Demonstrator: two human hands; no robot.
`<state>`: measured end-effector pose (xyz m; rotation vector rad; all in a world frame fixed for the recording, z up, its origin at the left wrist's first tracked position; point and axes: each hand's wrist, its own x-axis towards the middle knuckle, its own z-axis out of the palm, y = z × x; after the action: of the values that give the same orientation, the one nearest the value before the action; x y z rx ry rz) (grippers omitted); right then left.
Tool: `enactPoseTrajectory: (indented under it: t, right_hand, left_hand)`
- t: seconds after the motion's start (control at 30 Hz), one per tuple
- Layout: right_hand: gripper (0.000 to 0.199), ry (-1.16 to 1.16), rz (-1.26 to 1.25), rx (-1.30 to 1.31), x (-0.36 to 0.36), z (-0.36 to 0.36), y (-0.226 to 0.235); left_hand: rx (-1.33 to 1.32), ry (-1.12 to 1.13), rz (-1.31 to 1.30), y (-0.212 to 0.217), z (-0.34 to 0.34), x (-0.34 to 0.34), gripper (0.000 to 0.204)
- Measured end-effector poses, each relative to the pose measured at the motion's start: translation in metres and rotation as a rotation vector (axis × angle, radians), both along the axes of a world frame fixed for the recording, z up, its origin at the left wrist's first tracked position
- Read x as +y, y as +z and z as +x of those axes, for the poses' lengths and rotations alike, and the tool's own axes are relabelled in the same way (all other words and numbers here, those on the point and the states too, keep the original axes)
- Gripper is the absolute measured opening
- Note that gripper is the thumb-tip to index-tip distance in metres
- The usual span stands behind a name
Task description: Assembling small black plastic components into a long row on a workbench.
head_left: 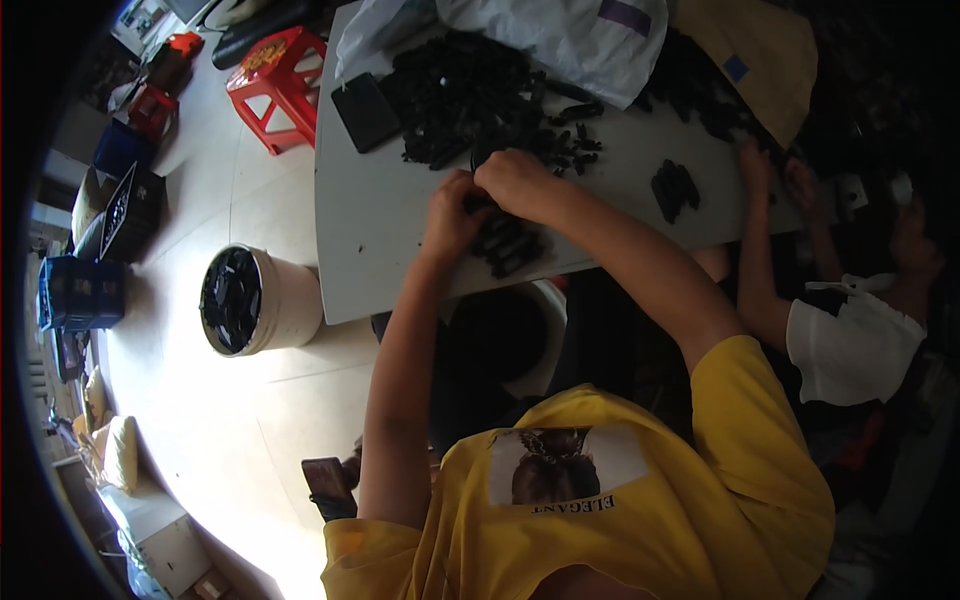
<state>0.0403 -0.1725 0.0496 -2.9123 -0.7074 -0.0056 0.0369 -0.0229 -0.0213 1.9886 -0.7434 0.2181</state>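
Close together over the table (370,220), my left hand (452,212) and my right hand (515,182) meet with bent, closed fingers. Something small and dark shows at the fingertips, too dim to make out. Just beyond them spreads a large heap of small black parts (455,85), with loose pieces (575,150) scattered at its right side. A smaller group of long black pieces (512,250) lies by the table's near edge, partly behind my hands. To the left of the heap rests a flat black rectangular object (366,112).
White plastic bags (570,40) and a brown paper bag (755,65) lie at the back. Another person's hands (757,165) are at the right, near a small black pile (675,190). Left of the table stand a bucket of black parts (290,300) and a red stool (280,90).
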Motion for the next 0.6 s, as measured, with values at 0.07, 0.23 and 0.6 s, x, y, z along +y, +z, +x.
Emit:
enactPoseTrajectory:
  t: [0.07,0.23,0.6]
  right_hand:
    - [0.008,0.009,0.030,0.037,-0.001,0.000,-0.010]
    - [0.008,0.050,0.229,0.150,-0.028,0.000,-0.013]
    - [0.018,-0.113,0.812,0.299,-0.032,-0.017,-0.024]
  left_hand:
    - [0.087,-0.022,-0.051,-0.006,-0.001,0.002,0.027]
    - [0.125,-0.054,-0.105,-0.016,0.004,0.006,0.024]
    - [0.705,-0.039,-0.866,0.000,-0.001,0.019,0.022]
